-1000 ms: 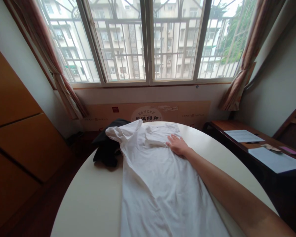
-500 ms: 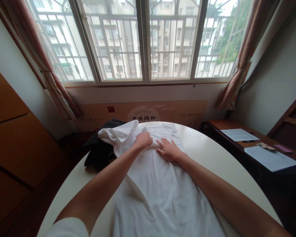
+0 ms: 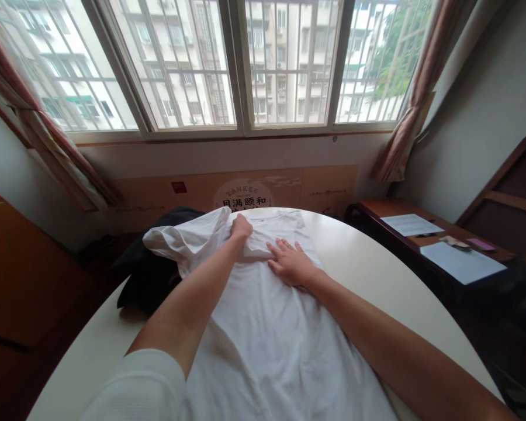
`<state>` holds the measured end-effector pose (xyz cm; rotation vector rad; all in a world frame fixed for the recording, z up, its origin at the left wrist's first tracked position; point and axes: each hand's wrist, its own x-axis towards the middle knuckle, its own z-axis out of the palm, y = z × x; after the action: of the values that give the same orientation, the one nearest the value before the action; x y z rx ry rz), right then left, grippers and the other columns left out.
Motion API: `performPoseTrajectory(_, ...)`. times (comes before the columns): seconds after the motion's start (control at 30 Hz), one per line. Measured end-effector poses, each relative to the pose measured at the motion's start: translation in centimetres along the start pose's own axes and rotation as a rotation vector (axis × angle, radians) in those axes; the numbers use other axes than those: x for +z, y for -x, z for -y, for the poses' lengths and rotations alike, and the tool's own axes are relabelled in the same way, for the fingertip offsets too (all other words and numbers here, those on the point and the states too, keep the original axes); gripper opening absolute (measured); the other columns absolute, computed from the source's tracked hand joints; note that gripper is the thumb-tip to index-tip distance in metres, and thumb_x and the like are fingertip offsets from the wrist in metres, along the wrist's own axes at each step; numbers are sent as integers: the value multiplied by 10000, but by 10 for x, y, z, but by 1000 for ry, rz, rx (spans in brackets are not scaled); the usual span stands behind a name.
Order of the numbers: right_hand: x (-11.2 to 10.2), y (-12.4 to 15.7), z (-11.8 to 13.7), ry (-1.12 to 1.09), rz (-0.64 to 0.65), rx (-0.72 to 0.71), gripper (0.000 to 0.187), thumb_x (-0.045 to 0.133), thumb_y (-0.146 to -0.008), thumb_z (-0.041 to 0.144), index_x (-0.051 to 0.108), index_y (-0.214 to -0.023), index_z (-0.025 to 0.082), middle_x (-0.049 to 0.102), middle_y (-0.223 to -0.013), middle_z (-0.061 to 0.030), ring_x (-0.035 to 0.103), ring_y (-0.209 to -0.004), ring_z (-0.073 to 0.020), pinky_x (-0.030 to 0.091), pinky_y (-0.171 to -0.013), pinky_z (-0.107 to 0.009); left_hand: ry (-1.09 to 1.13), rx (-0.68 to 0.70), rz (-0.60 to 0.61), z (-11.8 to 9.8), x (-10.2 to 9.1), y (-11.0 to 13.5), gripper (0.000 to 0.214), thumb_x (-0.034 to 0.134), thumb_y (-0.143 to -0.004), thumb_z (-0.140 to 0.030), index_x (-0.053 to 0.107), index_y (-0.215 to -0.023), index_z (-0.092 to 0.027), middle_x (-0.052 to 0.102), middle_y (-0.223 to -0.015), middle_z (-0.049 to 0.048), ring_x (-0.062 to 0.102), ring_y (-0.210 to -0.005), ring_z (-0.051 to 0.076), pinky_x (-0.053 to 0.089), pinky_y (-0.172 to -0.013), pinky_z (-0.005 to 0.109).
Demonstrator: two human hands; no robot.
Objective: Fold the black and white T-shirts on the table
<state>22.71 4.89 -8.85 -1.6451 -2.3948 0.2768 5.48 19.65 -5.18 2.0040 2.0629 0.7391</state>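
Left hand [image 3: 241, 227] closed, fist gripping a fold of the shirt [image 3: 263, 339] at the shoulder, about 12 o'clock on the worktop [image 3: 377, 275]. Right hand [image 3: 291, 263] open, palm flat, fingers spread, pressing the shirt just at 4 o'clock of the left hand. The two hands are near each other, not touching.

Shirt is white and lies lengthwise down the middle of the round worktop, collar end at 12, hem toward 6 under both forearms. Its sleeve [image 3: 179, 242] is bunched at 10 o'clock and lies on a black garment [image 3: 146, 275] that overhangs the worktop edge at 9–10.

Risks, as a judgement:
- Left fist holds one small bunch only, so a pull may drag the whole shoulder and add creases under the right palm.
- If the right palm lifts or slides, the body of the shirt may shift off centre.
- The bunched sleeve could catch the black garment and tug it off the edge.
- The left forearm on the cloth may wrinkle it.

Papers [image 3: 460, 262] on the side table [image 3: 377, 210] at 2–3 o'clock are well apart, so no likely trouble there.
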Motion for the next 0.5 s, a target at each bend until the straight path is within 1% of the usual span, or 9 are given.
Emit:
performPoseTrajectory(0.1,1,2,5,2,-59,-140,716,424,-1056,451,229,-1705,219,164,-1768,-117,108,-1636,-317,43,-1291,-595,-8,1,-75,0,-6,-7,301,452,-986,2,515,-1273,-63,669,-1260,181,641,-1121,213,474,-911,265)
performPoseTrajectory(0.17,3,3,9,-30,-18,-220,707,411,-1061,451,234,-1702,210,202,-1759,-116,157,-1630,-292,69,-1299,-563,-17,17,-109,-2,-7,-5,343,399,-991,14,506,-1299,-92,650,-1305,165,620,-1167,209,465,-944,261)
performPoseTrajectory(0.2,4,4,10,-47,14,-235,697,394,-1066,458,247,-1698,203,228,-1751,-121,186,-1624,-287,90,-1300,-555,-26,11,-110,-4,-7,-3,347,403,-990,6,497,-1315,-75,638,-1320,186,617,-1175,224,464,-952,274)
performPoseTrajectory(0.27,5,4,12,-61,48,-232,681,369,-1075,473,278,-1688,191,254,-1743,-134,206,-1619,-293,106,-1298,-559,-48,-23,-95,-7,-5,8,360,445,-989,-36,464,-1346,5,602,-1342,268,613,-1181,282,469,-961,327)
performPoseTrajectory(0.33,6,4,13,-59,31,-209,703,387,-1069,497,280,-1686,178,240,-1746,-146,194,-1622,-301,95,-1300,-563,-103,-25,-102,-11,-6,25,412,467,-999,-95,429,-1378,60,537,-1390,338,582,-1235,348,458,-1002,391)
performPoseTrajectory(0.37,7,5,12,-59,13,-187,724,400,-1064,507,270,-1688,164,233,-1747,-156,188,-1623,-303,89,-1301,-564,-139,-6,-120,-13,-8,36,431,461,-1005,-116,423,-1397,59,496,-1432,350,547,-1285,374,439,-1040,420)
performPoseTrajectory(0.43,7,5,12,-61,-13,-138,764,415,-1055,518,255,-1686,120,240,-1739,-180,189,-1622,-305,76,-1302,-569,-233,75,-133,-14,-15,63,427,436,-1005,-121,455,-1411,11,447,-1499,324,485,-1359,388,401,-1102,453)
performPoseTrajectory(0.47,8,5,11,-61,-17,-122,770,416,-1054,517,257,-1682,100,250,-1734,-190,194,-1621,-306,73,-1302,-573,-290,134,-101,-13,-19,77,417,431,-997,-112,488,-1400,-21,465,-1499,295,481,-1364,380,397,-1110,453)
performPoseTrajectory(0.5,8,6,11,-60,-12,-114,764,411,-1056,513,268,-1677,91,256,-1731,-193,200,-1619,-307,75,-1301,-580,-347,197,-36,-11,-24,91,403,430,-988,-102,526,-1375,-50,512,-1467,263,503,-1344,365,409,-1100,445)
